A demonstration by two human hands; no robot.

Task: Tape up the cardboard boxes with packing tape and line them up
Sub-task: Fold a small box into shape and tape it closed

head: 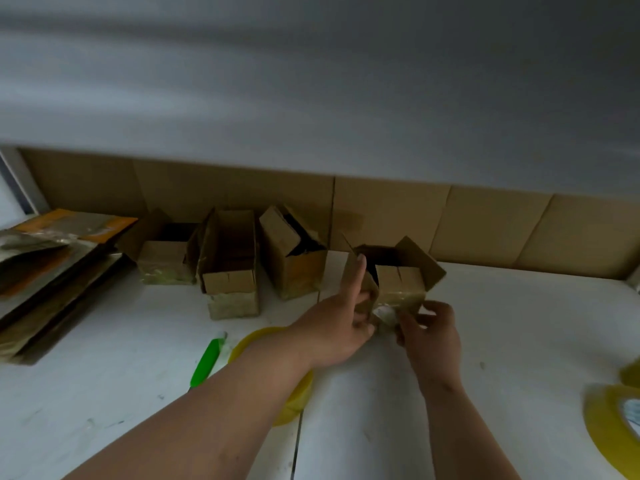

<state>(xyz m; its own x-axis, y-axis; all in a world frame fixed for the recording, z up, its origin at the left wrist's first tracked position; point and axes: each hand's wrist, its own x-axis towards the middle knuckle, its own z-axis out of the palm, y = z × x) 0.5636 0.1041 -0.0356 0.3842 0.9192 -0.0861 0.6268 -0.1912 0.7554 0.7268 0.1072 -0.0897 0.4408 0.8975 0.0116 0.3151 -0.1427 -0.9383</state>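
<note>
A small cardboard box (400, 284) with open top flaps stands on the white table, its lower front shiny with clear tape. My left hand (341, 320) holds its left side, index finger straight up along the flap, the other fingers curled at the lower corner. My right hand (429, 332) pinches the tape at the box's lower front edge. Three more open boxes stand in a row to the left: one (166, 263), a long one (230, 271) and one (294, 261). A yellowish tape roll (294, 403) lies under my left forearm.
A green-handled cutter (206, 362) lies left of the roll. Another tape roll (613, 427) sits at the right edge. Flattened cardboard sheets (52, 271) are stacked at the left. Cardboard panels (485, 223) line the wall behind the table.
</note>
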